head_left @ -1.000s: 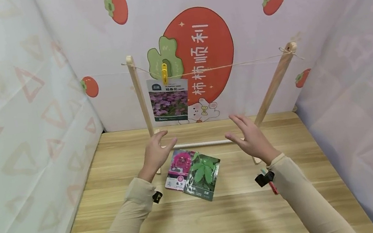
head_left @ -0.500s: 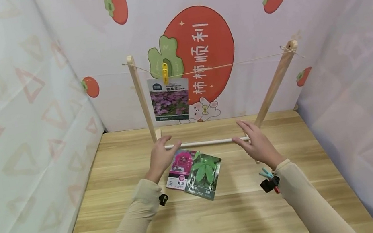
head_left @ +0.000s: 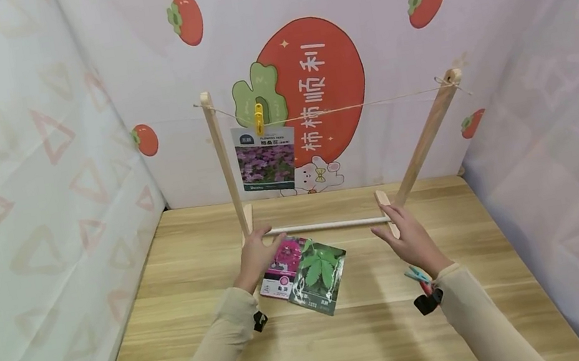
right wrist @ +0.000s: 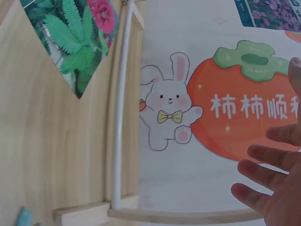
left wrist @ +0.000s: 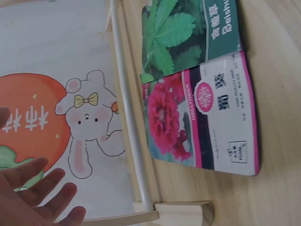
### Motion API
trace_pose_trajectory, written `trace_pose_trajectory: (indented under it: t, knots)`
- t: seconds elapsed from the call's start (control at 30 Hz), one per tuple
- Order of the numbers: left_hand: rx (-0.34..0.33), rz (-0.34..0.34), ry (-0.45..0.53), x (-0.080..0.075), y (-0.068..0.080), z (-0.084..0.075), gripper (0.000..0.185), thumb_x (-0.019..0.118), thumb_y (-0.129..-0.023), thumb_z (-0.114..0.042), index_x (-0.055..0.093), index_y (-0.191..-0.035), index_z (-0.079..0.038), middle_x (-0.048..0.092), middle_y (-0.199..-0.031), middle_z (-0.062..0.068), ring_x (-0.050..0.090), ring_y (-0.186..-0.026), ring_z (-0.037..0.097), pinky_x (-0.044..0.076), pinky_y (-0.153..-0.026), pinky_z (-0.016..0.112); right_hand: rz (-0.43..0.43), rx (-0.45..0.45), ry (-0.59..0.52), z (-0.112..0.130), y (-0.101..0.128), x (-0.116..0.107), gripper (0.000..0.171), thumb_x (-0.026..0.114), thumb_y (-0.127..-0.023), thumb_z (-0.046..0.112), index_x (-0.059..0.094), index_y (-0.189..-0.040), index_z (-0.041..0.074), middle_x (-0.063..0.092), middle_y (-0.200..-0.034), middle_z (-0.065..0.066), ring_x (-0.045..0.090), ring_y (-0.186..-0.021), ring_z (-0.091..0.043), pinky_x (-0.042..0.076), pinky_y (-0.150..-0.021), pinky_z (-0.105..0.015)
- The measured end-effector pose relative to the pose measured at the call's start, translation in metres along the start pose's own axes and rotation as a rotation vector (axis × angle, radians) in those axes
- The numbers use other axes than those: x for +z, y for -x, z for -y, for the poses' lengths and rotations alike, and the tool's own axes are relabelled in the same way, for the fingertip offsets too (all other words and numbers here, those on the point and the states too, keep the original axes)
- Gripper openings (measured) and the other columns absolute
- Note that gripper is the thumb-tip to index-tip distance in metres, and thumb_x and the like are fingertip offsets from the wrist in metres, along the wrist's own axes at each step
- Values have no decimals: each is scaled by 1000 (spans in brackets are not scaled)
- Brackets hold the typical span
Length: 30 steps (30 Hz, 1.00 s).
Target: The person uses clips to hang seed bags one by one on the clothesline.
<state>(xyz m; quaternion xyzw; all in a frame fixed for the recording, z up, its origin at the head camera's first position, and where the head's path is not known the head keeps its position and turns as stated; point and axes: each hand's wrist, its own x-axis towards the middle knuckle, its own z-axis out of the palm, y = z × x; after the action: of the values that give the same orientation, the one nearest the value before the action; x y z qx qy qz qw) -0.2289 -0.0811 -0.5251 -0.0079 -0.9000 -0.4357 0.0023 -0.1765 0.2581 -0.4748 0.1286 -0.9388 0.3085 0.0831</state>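
My left hand (head_left: 257, 253) hovers with relaxed fingers (left wrist: 40, 195) by the left end of the white lower rail (head_left: 327, 225) of a wooden rack, just beside a pink flower seed packet (head_left: 282, 265). A green leaf seed packet (head_left: 318, 274) overlaps the pink one on the table. My right hand (head_left: 409, 238) is spread, fingers (right wrist: 263, 181) straight, next to the rack's right foot (head_left: 383, 202); it holds nothing. A third packet with purple flowers (head_left: 266, 159) hangs from the rack's string (head_left: 368, 103) on a yellow clip (head_left: 259, 119).
Teal and red clips (head_left: 420, 280) lie on the wooden table (head_left: 317, 353) by my right wrist. The rack's posts (head_left: 223, 159) stand at the back, the right one leaning. Printed cloth walls (head_left: 12, 186) close in three sides.
Both hands have sunk from mid-air toward the table and the rack's lower rail, the right one drifting right. The clips by the right wrist have come into sight. Packets have not moved.
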Motion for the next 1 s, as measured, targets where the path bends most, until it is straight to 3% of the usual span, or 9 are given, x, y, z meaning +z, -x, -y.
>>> trace_pose_trajectory:
  t: [0.23,0.43,0.67,1.0]
  knots:
    - [-54,1,11,14,5,6,59,64,-91,-45,59,-131,-2,57,-136,21,52,-127,41,41,-106,54,32,100,-20,-15,19,5,64,53,-100,40,38,-146,-1,42,-144,-29,39,-133,-48,34,-104,-66]
    - [-78,23,-29,21,9,10,60,64,-90,-43,57,-132,-1,56,-137,22,51,-127,41,40,-106,54,32,132,-9,-26,31,10,64,53,-100,40,38,-147,0,43,-143,-29,40,-132,-48,34,-104,-66]
    - [-118,13,-143,26,8,18,57,65,-90,-41,61,-127,2,64,-126,22,62,-110,41,51,-91,52,46,165,16,-38,42,13,65,52,-101,39,38,-144,-6,44,-141,-31,42,-129,-49,37,-102,-65]
    - [-142,73,-133,29,11,28,57,65,-91,-37,58,-128,6,64,-122,26,64,-102,41,52,-87,51,128,260,49,-56,54,20,74,45,-100,51,35,-146,-6,40,-143,-32,41,-130,-50,36,-103,-66]
